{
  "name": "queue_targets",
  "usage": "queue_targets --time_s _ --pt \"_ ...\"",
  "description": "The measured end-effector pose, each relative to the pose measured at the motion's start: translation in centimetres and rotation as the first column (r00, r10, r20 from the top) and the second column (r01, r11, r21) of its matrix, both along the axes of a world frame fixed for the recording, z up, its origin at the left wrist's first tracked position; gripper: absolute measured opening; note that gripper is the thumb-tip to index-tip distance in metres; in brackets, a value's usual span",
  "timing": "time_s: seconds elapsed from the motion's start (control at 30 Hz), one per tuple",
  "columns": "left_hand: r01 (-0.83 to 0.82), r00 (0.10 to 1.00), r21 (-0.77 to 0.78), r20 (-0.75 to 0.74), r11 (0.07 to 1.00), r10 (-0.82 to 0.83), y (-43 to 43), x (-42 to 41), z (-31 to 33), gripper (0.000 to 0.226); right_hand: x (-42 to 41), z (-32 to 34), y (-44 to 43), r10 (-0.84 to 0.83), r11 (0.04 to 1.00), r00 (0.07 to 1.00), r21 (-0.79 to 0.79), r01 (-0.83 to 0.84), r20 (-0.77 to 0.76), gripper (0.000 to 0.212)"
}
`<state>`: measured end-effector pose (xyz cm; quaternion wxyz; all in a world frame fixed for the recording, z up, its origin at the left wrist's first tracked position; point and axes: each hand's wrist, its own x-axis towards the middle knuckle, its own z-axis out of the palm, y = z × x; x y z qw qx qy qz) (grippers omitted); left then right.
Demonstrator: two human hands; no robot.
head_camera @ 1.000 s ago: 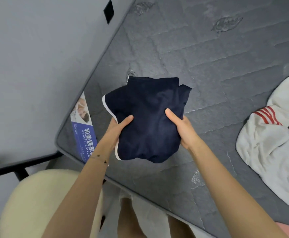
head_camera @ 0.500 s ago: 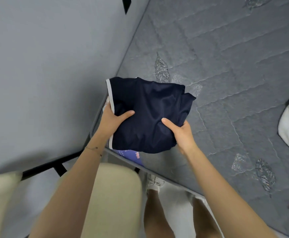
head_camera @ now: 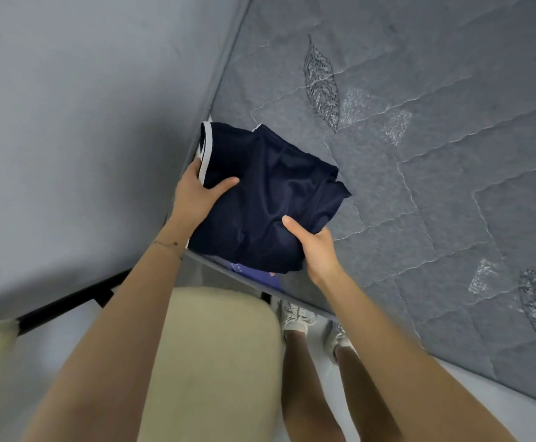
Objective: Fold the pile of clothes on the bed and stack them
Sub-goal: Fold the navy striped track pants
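Observation:
A folded navy garment with white trim [head_camera: 269, 193] is held over the near left corner of the grey quilted mattress [head_camera: 435, 173]. My left hand [head_camera: 196, 196] grips its left edge, thumb on top of the cloth. My right hand [head_camera: 314, 247] grips its lower right edge, thumb on top, fingers underneath. Whether the garment touches the mattress cannot be told. No other clothes of the pile are in view.
A grey wall [head_camera: 85, 122] runs along the mattress's left side. A cream cushioned seat [head_camera: 215, 362] and a black bed frame bar [head_camera: 69, 304] lie below the corner. A blue label [head_camera: 253, 272] peeks out under the garment. My legs and shoes [head_camera: 298, 317] stand by the bed edge.
Both hands have carried the navy garment left, to the mattress corner by the wall. The view swung left, so the white clothing at the right has left the frame.

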<state>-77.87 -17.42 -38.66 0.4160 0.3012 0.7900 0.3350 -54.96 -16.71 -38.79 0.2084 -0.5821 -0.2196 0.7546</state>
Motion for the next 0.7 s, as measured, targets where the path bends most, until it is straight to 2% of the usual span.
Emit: queue_targets --time_s 0.1,0.2,0.33,0.43,0.53,0.7 --pt "0.002 0.999 -0.049 0.044 0.999 0.0 -0.5 0.2 -1.9 0.048 -0.1 -1.0 -0.8 -0.109 0.992 0.989 -0.055 0.115 0.095 0.043" --pt "-0.002 1.0 -0.086 0.022 0.996 0.004 -1.3 0.6 -3.0 0.054 0.4 -1.5 -1.0 -0.077 0.99 0.992 -0.113 0.089 0.105 0.041" --pt "-0.028 1.0 -0.108 -0.01 0.994 0.027 -1.5 0.7 -3.5 0.06 0.4 -1.6 -0.1 -0.104 0.991 0.993 -0.081 0.108 0.052 0.04" --pt "-0.051 0.999 -0.095 -0.011 0.994 0.05 -0.9 0.8 -3.4 0.059 -0.2 -1.4 0.6 -0.136 0.99 0.985 -0.019 0.139 0.104 0.033" --pt "-0.067 0.998 -0.06 -0.013 0.996 0.066 0.2 0.8 -3.2 0.055 -0.8 -1.5 1.4 -0.181 0.983 0.969 0.045 0.176 0.166 0.041" --pt "-0.038 0.998 -0.089 -0.049 0.995 0.034 0.9 1.2 -2.2 0.065 -0.7 -1.0 2.2 -0.116 0.992 0.975 -0.03 0.124 0.19 0.029"
